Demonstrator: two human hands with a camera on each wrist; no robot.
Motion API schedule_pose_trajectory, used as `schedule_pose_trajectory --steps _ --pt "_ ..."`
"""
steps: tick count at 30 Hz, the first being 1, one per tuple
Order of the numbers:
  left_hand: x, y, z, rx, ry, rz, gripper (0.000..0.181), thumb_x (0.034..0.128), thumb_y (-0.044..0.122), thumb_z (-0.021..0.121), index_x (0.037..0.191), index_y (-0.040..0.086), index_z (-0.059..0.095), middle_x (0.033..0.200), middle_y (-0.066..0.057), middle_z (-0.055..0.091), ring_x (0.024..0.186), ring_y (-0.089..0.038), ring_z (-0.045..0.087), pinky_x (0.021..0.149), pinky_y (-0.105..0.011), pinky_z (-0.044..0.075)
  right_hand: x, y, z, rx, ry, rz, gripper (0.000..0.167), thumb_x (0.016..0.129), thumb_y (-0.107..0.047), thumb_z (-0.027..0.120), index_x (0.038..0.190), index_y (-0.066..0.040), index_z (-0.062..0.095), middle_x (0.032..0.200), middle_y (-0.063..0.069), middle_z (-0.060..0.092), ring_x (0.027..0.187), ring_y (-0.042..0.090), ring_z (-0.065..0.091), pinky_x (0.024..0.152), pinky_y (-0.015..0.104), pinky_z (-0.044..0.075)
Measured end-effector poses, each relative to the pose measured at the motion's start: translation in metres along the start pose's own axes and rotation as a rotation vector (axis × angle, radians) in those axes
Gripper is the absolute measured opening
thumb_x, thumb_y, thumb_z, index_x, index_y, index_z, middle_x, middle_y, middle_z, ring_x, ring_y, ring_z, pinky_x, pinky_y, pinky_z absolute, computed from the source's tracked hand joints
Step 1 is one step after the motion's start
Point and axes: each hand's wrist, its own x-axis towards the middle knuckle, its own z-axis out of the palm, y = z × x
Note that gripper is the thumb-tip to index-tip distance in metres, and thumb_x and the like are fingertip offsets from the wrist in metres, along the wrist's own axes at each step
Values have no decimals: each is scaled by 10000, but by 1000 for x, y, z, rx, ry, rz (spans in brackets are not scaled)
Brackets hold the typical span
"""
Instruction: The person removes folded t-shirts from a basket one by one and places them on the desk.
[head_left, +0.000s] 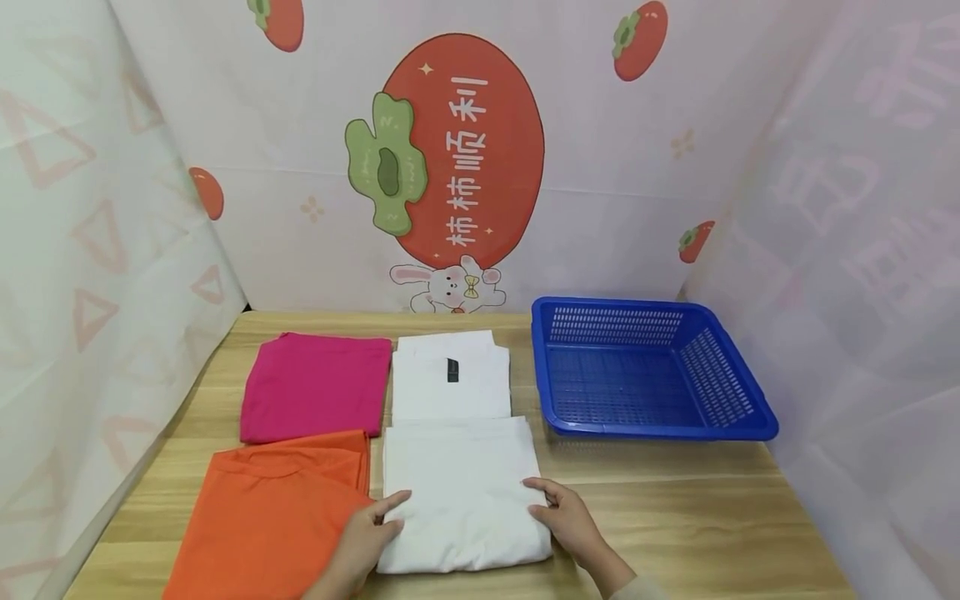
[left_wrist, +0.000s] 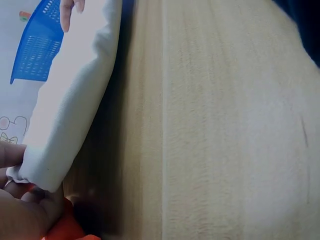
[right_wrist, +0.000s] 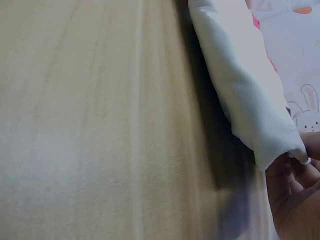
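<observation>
A folded white shirt is between my two hands at the front of the table. My left hand grips its left edge; in the left wrist view, fingers curl under the cloth's end. At the opposite edge my right hand pinches the shirt, and the right wrist view has its fingers beneath the fold. Shadow below the front fold in both wrist views suggests it is slightly raised. Beside my left hand lies an orange shirt with a visible neckline.
Behind the held shirt lies another folded white shirt with a black label. A folded magenta garment is at the back left. An open blue plastic basket stands back right on the wooden table. Printed curtains enclose the sides and back.
</observation>
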Motion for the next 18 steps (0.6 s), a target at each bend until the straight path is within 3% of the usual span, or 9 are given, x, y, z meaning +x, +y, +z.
schedule_pose_trajectory --steps 7,15,18 --pt "-1 -6 -2 14 -20 -55 374 786 -25 524 1160 -6 536 1285 -263 332 1200 -395 205 914 -528 228 1 12 0 58 -57 4 370 786 -20 578 1140 60 509 1180 267 453 1026 332 468 797 358 430" --pt "1 -19 -1 30 -4 -58 377 775 -8 531 1151 5 548 1274 -268 344 1182 -379 242 897 -530 259 3 15 0 88 -69 -22 370 777 4 581 1128 93 504 1197 288 423 1100 382 390 838 372 401" --pt "2 -21 -3 69 -27 -39 362 788 33 539 1149 11 550 1256 -262 374 1162 -371 286 882 -522 290 3 13 -1 -2 -70 -33 344 783 -12 579 1114 66 529 1100 256 501 998 321 471 793 330 427"
